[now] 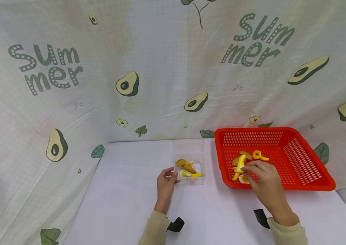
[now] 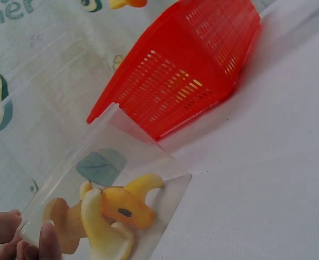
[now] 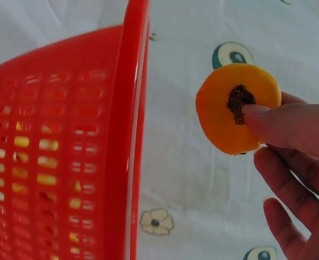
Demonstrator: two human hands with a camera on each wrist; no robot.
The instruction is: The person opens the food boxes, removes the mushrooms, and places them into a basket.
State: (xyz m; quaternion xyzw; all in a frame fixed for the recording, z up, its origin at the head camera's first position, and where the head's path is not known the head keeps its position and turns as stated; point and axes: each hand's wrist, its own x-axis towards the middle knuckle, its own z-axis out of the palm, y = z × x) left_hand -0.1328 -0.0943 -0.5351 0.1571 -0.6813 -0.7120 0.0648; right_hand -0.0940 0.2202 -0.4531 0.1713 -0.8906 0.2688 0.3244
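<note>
My right hand (image 1: 266,185) is over the near left part of the red basket (image 1: 326,180). Between thumb and fingers it pinches an orange papaya-like fruit piece (image 3: 216,116) with a dark seedy centre. Below and beside that hand lie a yellow banana-shaped piece (image 1: 241,162) and other yellow and brown pieces. My left hand (image 1: 166,187) rests its fingertips at the left side of a clear plastic box (image 1: 202,182). Inside are a brown piece (image 1: 188,168), a peeled banana piece (image 2: 93,216) and an orange piece with a dark oval mark (image 2: 128,207).
The box's clear lid (image 1: 188,146) stands raised at its back. A yellow ring-shaped piece with a stem (image 1: 257,155) lies further back in the basket. A white cloth covers the table (image 1: 124,197), and a printed curtain (image 1: 160,68) hangs behind it.
</note>
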